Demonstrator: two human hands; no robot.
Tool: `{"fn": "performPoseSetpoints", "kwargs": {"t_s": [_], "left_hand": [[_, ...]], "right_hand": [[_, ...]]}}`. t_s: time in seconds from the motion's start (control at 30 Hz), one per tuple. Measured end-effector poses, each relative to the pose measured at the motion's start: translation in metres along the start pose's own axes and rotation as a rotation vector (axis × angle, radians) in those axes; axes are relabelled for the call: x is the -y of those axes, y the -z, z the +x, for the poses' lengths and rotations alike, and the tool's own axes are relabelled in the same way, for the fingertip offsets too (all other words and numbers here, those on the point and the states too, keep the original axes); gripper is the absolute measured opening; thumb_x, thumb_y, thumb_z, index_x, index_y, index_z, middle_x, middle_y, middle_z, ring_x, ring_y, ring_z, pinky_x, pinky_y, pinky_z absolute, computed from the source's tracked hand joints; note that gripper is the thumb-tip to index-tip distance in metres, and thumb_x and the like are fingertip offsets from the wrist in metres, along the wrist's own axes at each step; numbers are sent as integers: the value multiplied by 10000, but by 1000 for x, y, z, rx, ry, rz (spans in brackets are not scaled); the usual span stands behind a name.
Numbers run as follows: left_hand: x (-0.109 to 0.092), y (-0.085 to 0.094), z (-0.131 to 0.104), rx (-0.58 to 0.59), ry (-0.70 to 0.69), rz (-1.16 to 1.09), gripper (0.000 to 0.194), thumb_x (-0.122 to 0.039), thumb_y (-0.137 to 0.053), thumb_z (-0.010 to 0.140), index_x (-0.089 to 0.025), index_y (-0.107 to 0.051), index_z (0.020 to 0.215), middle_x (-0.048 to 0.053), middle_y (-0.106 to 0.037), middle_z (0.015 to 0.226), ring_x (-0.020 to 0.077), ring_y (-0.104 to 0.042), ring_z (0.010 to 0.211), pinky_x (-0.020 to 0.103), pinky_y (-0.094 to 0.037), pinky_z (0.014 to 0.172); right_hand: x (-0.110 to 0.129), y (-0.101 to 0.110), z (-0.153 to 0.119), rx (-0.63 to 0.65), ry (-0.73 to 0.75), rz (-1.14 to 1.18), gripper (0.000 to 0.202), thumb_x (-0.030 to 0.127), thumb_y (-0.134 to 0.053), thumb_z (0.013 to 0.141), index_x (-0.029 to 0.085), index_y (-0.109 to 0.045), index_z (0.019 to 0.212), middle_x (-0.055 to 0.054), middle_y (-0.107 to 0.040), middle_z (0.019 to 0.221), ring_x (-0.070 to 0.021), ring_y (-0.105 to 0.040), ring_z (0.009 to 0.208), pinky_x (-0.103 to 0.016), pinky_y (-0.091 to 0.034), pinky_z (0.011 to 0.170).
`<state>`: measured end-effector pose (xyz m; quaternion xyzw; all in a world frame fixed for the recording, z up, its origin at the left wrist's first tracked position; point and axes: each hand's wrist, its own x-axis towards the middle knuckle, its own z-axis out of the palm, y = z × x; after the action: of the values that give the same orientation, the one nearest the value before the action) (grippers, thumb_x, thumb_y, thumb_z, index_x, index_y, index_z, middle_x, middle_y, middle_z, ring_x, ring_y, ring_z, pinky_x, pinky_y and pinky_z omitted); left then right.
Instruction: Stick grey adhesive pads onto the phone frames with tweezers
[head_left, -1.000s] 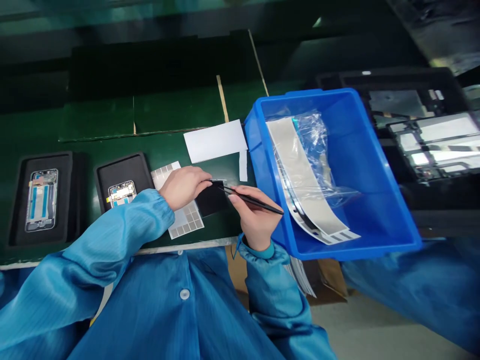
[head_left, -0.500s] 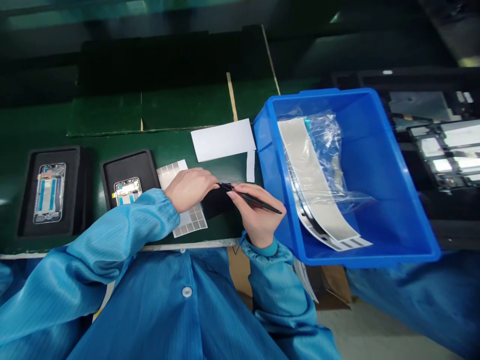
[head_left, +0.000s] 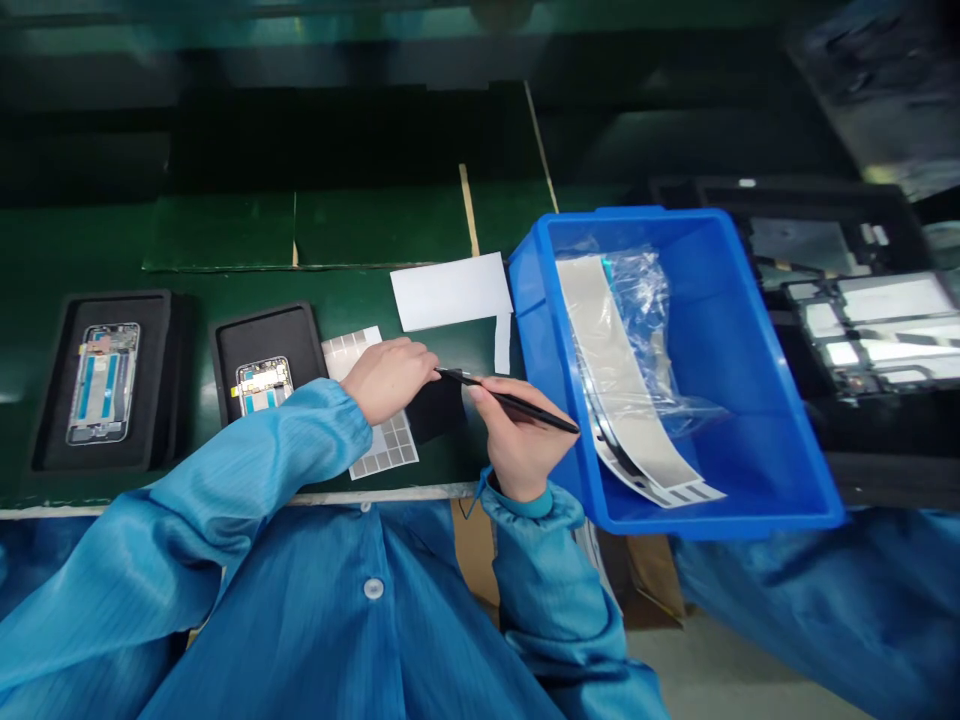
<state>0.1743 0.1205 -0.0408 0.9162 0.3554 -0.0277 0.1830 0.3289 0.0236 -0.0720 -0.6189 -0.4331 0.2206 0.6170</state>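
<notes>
My right hand grips a black pen-like tool, its tip pointing left. At that tip, the fingers of my left hand are pinched together; whatever they hold is too small to make out. Beneath my left hand and wrist lies a sheet of grey rectangular stickers. A black square piece rests on the table below the tool's tip. White paper lies just behind my hands, with a narrow white strip beside it.
Two black trays at the left each hold an opened phone. A blue bin at the right contains sticker sheets and clear plastic. Beyond it are device parts and a person's blue sleeve.
The view has shifted slightly. The tool in my right hand has moved a little away from my left fingers, and more of the black square shows. Both hands keep nearly the same pose.
</notes>
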Motion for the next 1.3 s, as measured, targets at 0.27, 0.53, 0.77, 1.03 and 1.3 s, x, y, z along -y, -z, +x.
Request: {"fn": "performPoseSetpoints", "kwargs": {"t_s": [0.27,0.53,0.77,1.03,1.3], "left_hand": [[5,0,-7,-306,113,156,317,-315,-580,954,-139,-588,1218,124,-632,1219,276,-568,1127,399,-473,908],[59,25,-129,-451,347,98,217,-251,-565,950,-206,-619,1155,70,-652,1126,248,-582,998,406,-504,839],[96,-38,-204,-544,544,-126,269,-220,-522,941,-199,-625,1188,99,-641,1097,251,-599,1033,430,-524,946],[92,-65,-202,-644,642,-289,313,-239,-546,928,-215,-609,1234,104,-567,1155,242,-552,1023,412,-513,940],[97,-76,-200,-665,619,-358,320,-234,-558,906,-204,-621,1218,108,-546,1155,238,-524,999,404,-496,927]], "right_hand": [[8,-13,4,-15,-51,-7,157,312,-865,699,218,-758,764,-58,-765,773,-250,-733,694,-397,-605,683],[-4,-59,-5,116,-180,8,221,322,-879,679,195,-759,814,-45,-742,746,-214,-689,664,-368,-563,663],[19,-145,-22,487,-305,41,215,364,-850,705,180,-759,770,-44,-746,721,-185,-681,618,-329,-582,610],[25,-195,-47,656,-393,30,237,372,-845,700,175,-743,783,-43,-762,730,-188,-714,643,-314,-609,631],[24,-195,-58,606,-359,-36,200,354,-833,730,184,-753,797,-48,-777,773,-199,-731,689,-315,-608,646]]}}
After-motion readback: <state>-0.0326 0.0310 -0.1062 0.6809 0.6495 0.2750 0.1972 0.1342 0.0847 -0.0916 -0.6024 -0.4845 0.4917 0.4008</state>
